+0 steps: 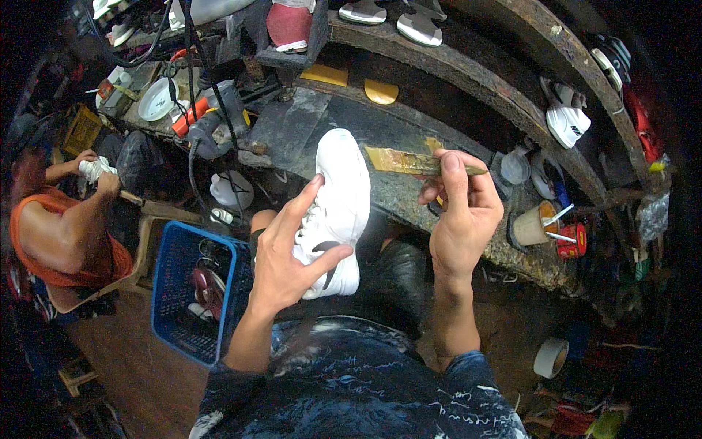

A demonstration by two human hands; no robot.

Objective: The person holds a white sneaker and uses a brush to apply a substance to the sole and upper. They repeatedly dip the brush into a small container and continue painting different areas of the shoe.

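A white sneaker (344,175) with a dark mark on its side is upright in front of me, toe pointing away. My left hand (287,252) grips it along the laces and side, thumb across the dark mark. In my right hand (464,208) is a flat, glue-stained brush (402,159), pinched between thumb and fingers. Its yellowish end points left toward the shoe and stays apart from it. Part of the handle is hidden behind my fingers.
A worn workbench (409,194) runs across the front, below curved wooden shelves (468,73) bearing shoes. On its right stands a glue tub (532,225) with sticks. A blue basket (162,293) is at left, near a co-worker in an orange top (58,234) holding something white.
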